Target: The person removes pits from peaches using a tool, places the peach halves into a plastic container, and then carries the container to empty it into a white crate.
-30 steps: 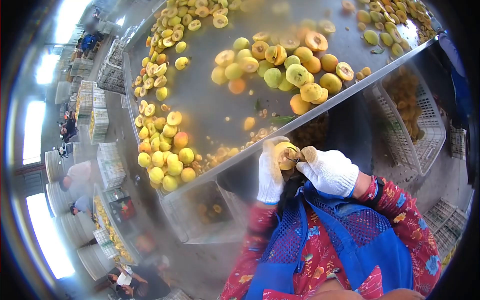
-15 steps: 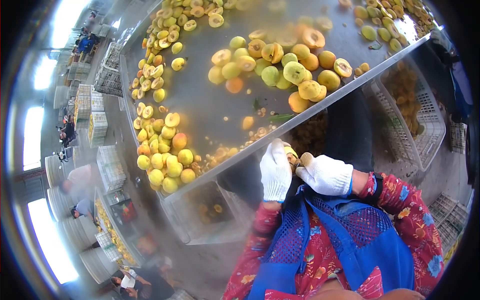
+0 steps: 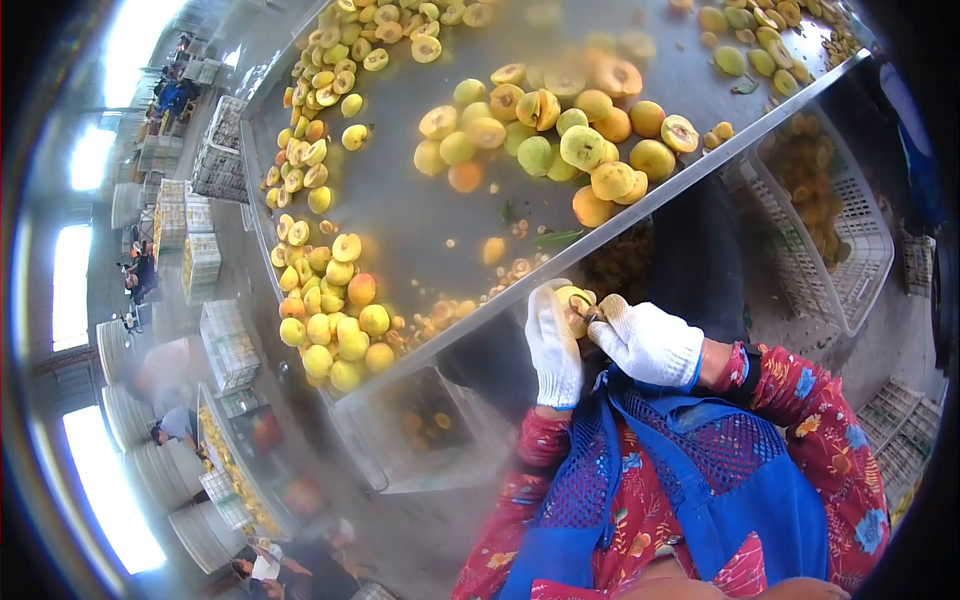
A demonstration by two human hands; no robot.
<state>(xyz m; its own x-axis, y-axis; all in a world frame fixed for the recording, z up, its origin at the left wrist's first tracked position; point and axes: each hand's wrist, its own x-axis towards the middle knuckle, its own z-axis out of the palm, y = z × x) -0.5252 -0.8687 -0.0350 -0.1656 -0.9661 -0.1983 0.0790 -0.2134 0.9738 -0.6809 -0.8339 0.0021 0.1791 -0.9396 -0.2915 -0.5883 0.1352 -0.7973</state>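
Observation:
My left hand [image 3: 553, 345], in a white knit glove, is closed around a yellow peach half [image 3: 576, 304]. Its cut face is turned partly up toward me. My right hand [image 3: 652, 343], gloved the same way, pinches a small metal tool with a curved end [image 3: 594, 318], which meets the right side of the peach; most of the tool is hidden by the fingers. Both hands are in front of my chest, just below the metal rim of the sorting table [image 3: 640, 212]. Whole and halved peaches [image 3: 583, 147] lie on the table beyond them.
More peach halves [image 3: 345, 330] line the table's left side, with loose pits [image 3: 440, 318] nearby. Under the rim stand a white crate of pits or fruit [image 3: 860, 240] and a pale bin [image 3: 420, 430]. Stacked crates [image 3: 228, 345] and other people are at the left.
The peach half in my left hand has turned, showing more of its cut face, while the tool in my right hand works at its edge. The view has shifted slightly.

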